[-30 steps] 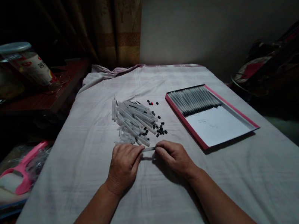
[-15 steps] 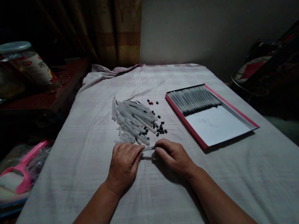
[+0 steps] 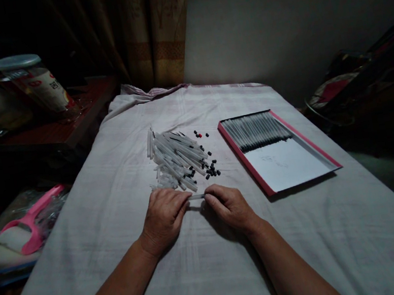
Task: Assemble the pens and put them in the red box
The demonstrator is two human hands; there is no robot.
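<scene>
My left hand [image 3: 166, 214] and my right hand [image 3: 230, 207] face each other low over the cloth, with a thin translucent pen barrel [image 3: 196, 197] stretched level between them. Each hand pinches one end, so both tips are hidden by fingers. Just beyond my hands lies a loose heap of pen barrels and parts [image 3: 173, 153], some with dark pieces. Small black caps [image 3: 211, 171] are scattered along the heap's right side, and a single red piece [image 3: 200, 136] lies among those farther back.
To the right, a shallow pink-edged box [image 3: 249, 171] holds a row of black-ended pens [image 3: 258, 132] at its far end; white lining shows nearer. A jar [image 3: 37, 85] stands on a dark red table at left. A pink plastic item [image 3: 34, 220] lies below it, beside the cloth-covered surface [image 3: 202, 276].
Both hands keep almost the same place and grip. The pen barrel between them looks slightly lighter now; nothing else has visibly moved.
</scene>
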